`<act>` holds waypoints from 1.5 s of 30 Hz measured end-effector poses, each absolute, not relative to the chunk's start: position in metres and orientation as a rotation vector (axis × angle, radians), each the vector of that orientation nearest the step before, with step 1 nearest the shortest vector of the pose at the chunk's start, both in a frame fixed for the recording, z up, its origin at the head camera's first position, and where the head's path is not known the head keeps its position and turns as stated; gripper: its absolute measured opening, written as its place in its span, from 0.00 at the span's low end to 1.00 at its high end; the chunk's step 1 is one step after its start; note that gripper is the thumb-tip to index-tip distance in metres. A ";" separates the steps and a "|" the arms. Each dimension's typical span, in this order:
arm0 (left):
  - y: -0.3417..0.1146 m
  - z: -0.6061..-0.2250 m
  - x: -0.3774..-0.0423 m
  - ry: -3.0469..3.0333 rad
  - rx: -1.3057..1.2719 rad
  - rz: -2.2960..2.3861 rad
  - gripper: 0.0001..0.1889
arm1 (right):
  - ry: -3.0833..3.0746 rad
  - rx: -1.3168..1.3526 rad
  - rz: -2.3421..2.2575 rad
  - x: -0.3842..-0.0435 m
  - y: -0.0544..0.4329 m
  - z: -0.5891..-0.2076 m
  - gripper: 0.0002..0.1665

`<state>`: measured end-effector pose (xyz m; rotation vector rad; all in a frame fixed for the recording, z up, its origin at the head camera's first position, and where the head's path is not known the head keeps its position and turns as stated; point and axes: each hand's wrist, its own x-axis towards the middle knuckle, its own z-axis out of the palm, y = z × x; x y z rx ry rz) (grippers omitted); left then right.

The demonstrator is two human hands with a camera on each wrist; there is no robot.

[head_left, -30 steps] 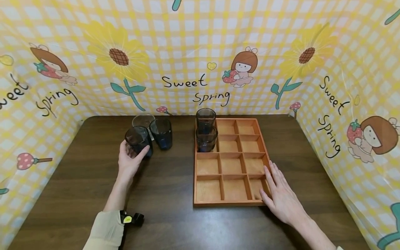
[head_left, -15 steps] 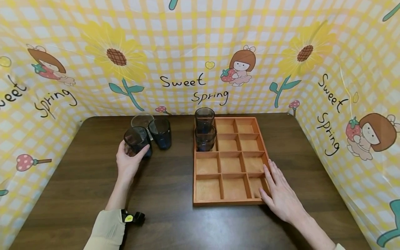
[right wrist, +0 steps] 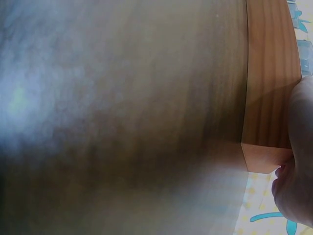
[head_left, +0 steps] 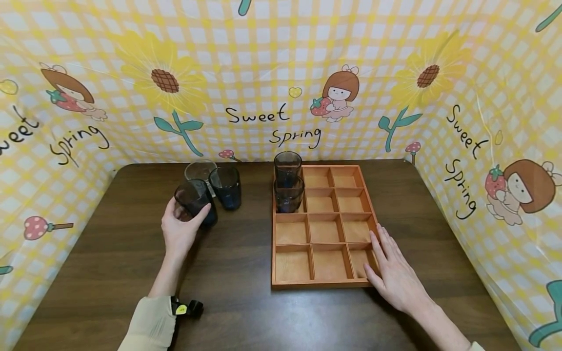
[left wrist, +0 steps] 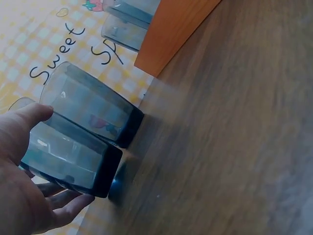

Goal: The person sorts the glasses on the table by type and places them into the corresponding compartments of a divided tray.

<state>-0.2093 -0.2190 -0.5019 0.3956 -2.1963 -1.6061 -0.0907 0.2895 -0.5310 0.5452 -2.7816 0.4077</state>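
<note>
Left hand (head_left: 180, 233): a dark glass (head_left: 196, 197) is being gripped by thumb and fingers, left on the table (head_left: 237, 307) | second dark glass (head_left: 226, 189) and clear glass (head_left: 199, 168) seen just behind | right hand (head_left: 400, 278): right edge of the wooden tray (head_left: 322, 285) touched, fingers straight | two more dark glasses (head_left: 289, 199) stood in its left column's far compartments

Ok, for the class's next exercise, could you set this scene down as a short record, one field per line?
Left hand: grips a dark glass
Right hand: rests at the right edge of the wooden tray
Tray layout: three compartments across, four deep
Tray contents: back glass and front glass, left column, rearmost two compartments
Beside held glass: second dark glass
Partly hidden behind: clear glass
Backdrop: yellow checked cloth
</note>
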 end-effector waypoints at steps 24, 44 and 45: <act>-0.198 -0.481 -0.190 -2.272 0.286 -1.612 0.30 | -2.762 0.565 0.409 -0.092 0.290 -0.530 0.47; -0.168 -0.476 -0.183 -2.318 0.110 -1.631 0.30 | -2.787 0.555 0.400 -0.089 0.288 -0.529 0.48; -0.166 -0.476 -0.183 -2.324 0.091 -1.632 0.30 | -2.787 0.554 0.400 -0.089 0.288 -0.529 0.48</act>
